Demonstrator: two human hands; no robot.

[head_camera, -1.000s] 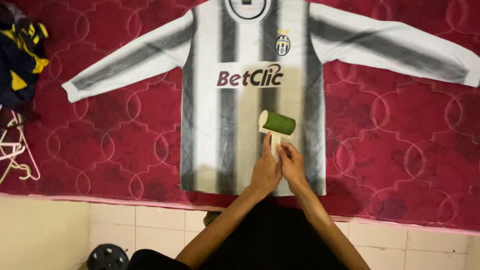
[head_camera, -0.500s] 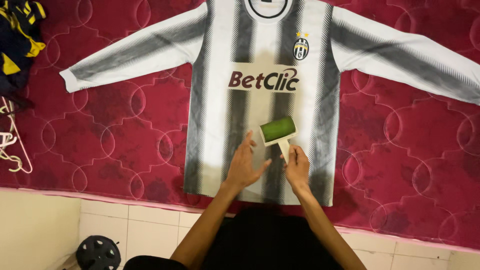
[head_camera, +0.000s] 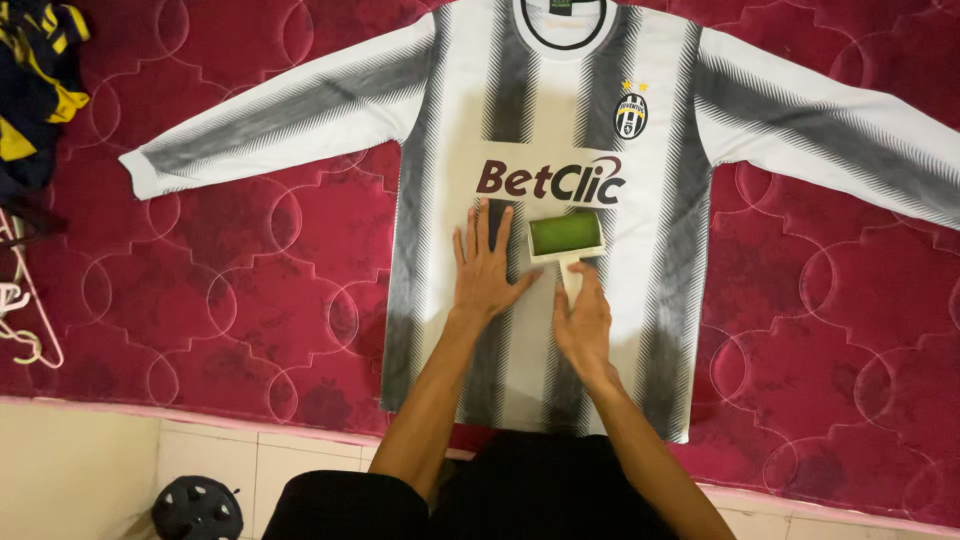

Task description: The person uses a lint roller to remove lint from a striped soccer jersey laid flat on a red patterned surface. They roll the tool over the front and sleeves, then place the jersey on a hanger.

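A long-sleeved shirt (head_camera: 640, 200) with black and white stripes lies spread flat, front up, on a dark red quilted mattress (head_camera: 280, 280). My right hand (head_camera: 583, 325) grips the white handle of a lint roller (head_camera: 566, 237) whose green drum rests on the shirt's middle, just under the printed chest panel. My left hand (head_camera: 484, 267) lies flat on the shirt beside the roller, fingers spread, palm down.
A dark blue and yellow garment (head_camera: 35, 90) is bunched at the mattress's left edge, with pale clothes hangers (head_camera: 20, 300) below it. A tiled floor (head_camera: 90, 470) runs along the mattress's near edge, and a round black object (head_camera: 195, 508) sits on it.
My left hand has let go of the roller handle and moved up to press flat on the shirt. My right hand has pushed the roller up the shirt toward the chest.
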